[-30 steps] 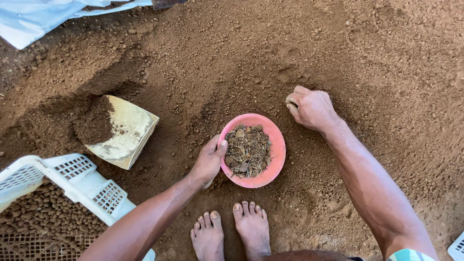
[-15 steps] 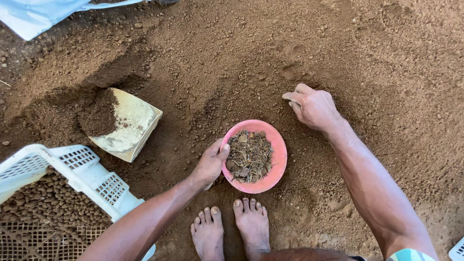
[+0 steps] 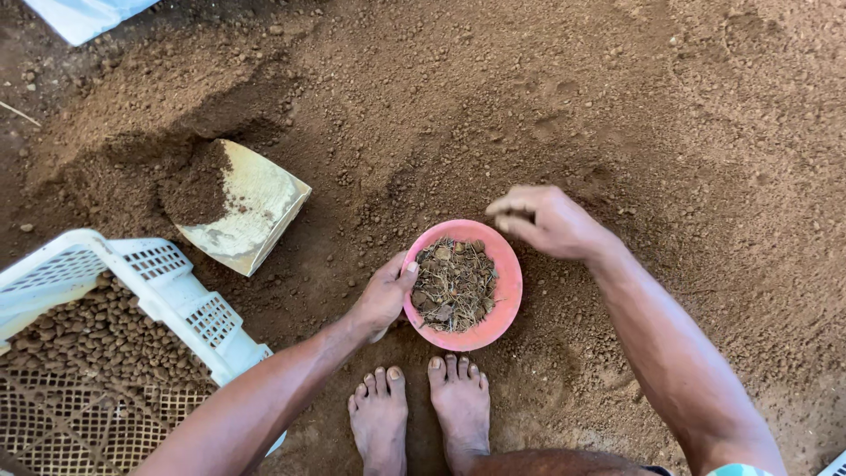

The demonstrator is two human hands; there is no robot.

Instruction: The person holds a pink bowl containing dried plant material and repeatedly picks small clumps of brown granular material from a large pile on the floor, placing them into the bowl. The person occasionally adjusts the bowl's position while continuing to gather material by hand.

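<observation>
The left hand (image 3: 384, 295) grips the rim of the pink bowl (image 3: 507, 291) of dry debris. Just beside the bowl's far edge, the right hand (image 3: 546, 220) is pinched shut, perhaps on a crumb of soil.

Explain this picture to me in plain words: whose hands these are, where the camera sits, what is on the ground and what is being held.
There is no machine here. The one view comes from a camera worn on a person's head, looking straight down, so the arms reaching in from the bottom edge are that person's own, and their bare feet show below.

The ground is loose brown soil. The left hand grips the rim of a pink bowl holding dry roots and bits of debris. The right hand is just above the bowl's far edge, fingers pinched together; what it pinches, if anything, is too small to tell.

To the left, a pale scoop lies partly loaded with soil. At lower left, a white plastic crate holds small brown pellets.
</observation>
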